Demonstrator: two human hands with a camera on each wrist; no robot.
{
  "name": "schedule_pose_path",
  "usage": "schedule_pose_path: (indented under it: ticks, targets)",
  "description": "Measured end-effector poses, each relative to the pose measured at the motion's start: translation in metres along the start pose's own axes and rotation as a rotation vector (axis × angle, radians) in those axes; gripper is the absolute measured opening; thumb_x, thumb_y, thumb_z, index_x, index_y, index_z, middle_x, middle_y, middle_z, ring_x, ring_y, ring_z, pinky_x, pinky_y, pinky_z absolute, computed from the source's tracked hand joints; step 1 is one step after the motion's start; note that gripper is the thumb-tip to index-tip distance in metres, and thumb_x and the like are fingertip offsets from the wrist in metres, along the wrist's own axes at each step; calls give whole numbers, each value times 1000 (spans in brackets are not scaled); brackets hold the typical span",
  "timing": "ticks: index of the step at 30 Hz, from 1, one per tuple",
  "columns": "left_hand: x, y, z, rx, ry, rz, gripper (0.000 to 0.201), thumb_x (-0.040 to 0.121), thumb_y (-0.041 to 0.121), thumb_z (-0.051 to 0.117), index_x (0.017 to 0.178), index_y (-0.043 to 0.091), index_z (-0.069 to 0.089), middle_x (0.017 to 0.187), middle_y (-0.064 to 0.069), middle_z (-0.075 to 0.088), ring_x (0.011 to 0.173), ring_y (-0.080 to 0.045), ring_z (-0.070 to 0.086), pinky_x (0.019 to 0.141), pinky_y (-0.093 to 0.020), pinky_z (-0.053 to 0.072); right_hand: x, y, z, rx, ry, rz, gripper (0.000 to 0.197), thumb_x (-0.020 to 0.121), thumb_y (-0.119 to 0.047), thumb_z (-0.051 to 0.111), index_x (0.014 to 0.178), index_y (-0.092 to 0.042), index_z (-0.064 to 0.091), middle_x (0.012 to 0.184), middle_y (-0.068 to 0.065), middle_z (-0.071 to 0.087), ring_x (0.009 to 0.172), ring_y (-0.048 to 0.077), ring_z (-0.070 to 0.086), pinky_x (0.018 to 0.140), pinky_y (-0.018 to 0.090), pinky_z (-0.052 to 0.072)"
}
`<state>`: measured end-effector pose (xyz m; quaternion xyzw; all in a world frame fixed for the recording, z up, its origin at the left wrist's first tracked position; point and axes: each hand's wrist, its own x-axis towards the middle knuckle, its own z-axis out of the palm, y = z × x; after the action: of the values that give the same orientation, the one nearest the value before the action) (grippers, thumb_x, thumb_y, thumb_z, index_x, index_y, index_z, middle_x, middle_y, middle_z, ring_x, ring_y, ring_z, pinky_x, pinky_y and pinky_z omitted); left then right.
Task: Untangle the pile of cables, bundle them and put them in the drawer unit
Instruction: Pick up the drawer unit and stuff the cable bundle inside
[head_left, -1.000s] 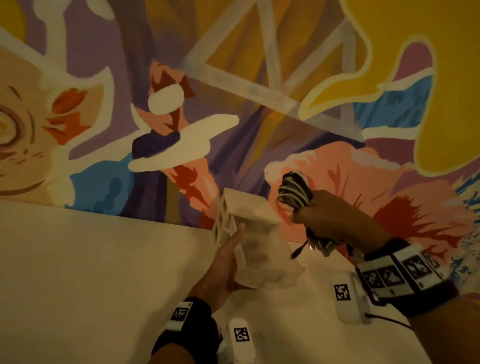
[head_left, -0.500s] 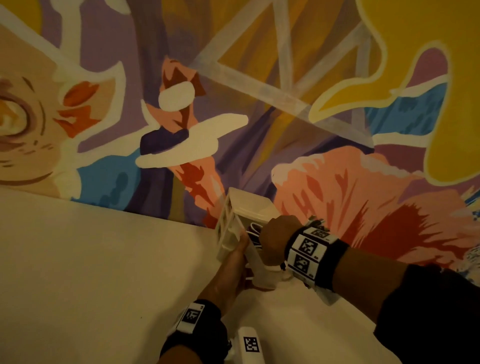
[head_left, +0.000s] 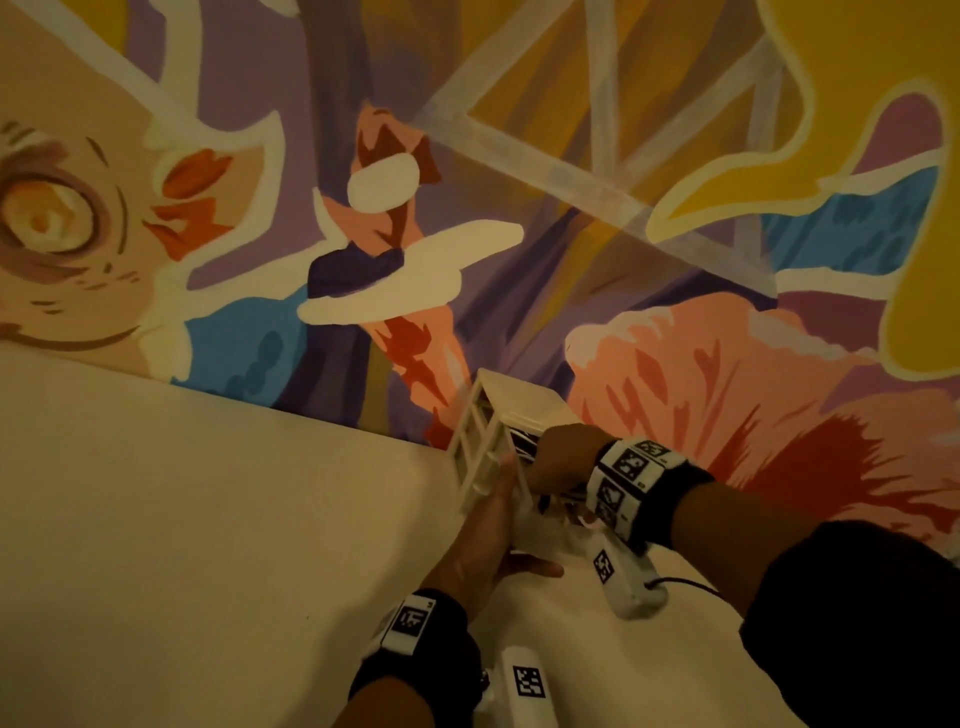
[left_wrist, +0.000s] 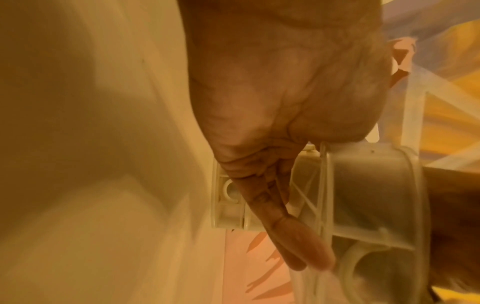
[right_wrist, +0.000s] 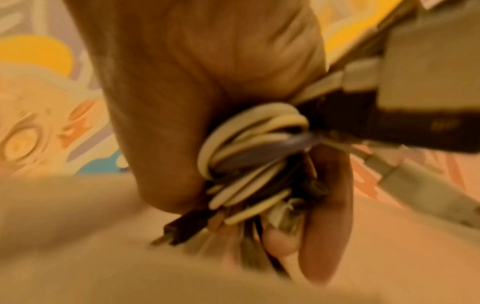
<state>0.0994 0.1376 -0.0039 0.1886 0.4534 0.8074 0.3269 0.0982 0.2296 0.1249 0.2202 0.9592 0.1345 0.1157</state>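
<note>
A small white drawer unit (head_left: 511, 410) stands on the table against the painted wall, with one translucent drawer (head_left: 540, 535) pulled out toward me. My left hand (head_left: 493, 519) lies along the unit's left side with straight fingers (left_wrist: 298, 253) on its frame (left_wrist: 371, 185), thumb under the drawer front. My right hand (head_left: 558, 457) reaches into the drawer from above. It grips a coiled bundle of white and dark cables (right_wrist: 249, 156), plug ends hanging below the fist. In the head view only a strip of the bundle (head_left: 522, 441) shows beside the right hand.
The white table (head_left: 182, 519) stretches left of the unit. A colourful mural wall (head_left: 623, 208) rises directly behind it. White tagged wrist devices (head_left: 628, 577) hang near both forearms, one trailing a thin black lead (head_left: 685, 584).
My right hand has come down from beside the unit, carrying the cable bundle into the pulled-out drawer. The left hand has stayed on the unit's side.
</note>
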Motion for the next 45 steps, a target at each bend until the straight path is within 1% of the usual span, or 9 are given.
schedule_pose_path:
  ticks: [6,12,16,20,26,30,34,39,45]
  targets:
    - [1,2,0,-7,1,7,62,99,75,38,138,36,66,131,-1,75,108,-27,78,66,-41,64,-6,25,-24,302,-296,-22,51,90,-47,79,121,-8,72,123,5,72,115,24,70,108,40,55]
    - [3,1,2,-6,-7,14,90,77,89,49,148,35,57,146,-5,64,116,-33,74,70,-44,65,-40,41,-27,-13,-53,-111,83,89,-86,53,126,-13,69,111,4,75,95,21,70,82,34,56]
    - [4,1,0,-12,15,4,69,89,80,44,140,38,64,141,-2,69,113,-29,76,69,-44,66,-52,34,-6,-1,80,-136,53,102,-69,52,95,-16,59,76,-1,59,63,12,53,54,24,39]
    - [3,0,0,-3,14,1,56,98,74,39,126,38,70,132,0,74,110,-26,76,73,-45,66,-43,24,14,167,169,-121,37,110,-48,52,86,-19,51,76,-5,51,65,8,47,52,22,32]
    - [2,-2,1,-11,32,18,61,94,73,43,137,36,65,123,0,80,101,-23,80,65,-38,64,-34,24,31,519,228,-109,41,106,-53,56,119,-15,65,103,5,72,91,21,67,71,31,51]
    - [-4,-1,3,-40,35,13,47,102,69,40,128,41,66,112,6,82,102,-23,80,72,-41,65,-57,37,31,801,260,-194,19,107,-51,57,96,-36,55,76,-16,66,67,2,63,54,8,43]
    - [-7,3,6,-40,31,27,55,95,77,45,134,43,63,124,4,79,109,-25,78,79,-45,64,-61,63,39,1157,313,-160,58,103,-63,55,111,-10,78,103,8,80,100,25,76,95,42,61]
    - [-1,3,4,-29,44,56,51,96,65,59,136,36,68,128,3,77,119,-25,74,95,-56,62,-61,100,72,1229,534,-98,27,106,-31,64,90,-29,85,91,-14,81,94,6,75,90,31,54]
    - [4,1,1,18,94,70,46,99,57,58,127,27,76,121,-3,80,115,-23,76,88,-43,62,-57,106,76,1205,219,-274,41,87,-63,68,102,-31,88,103,-1,83,107,24,71,104,45,51]
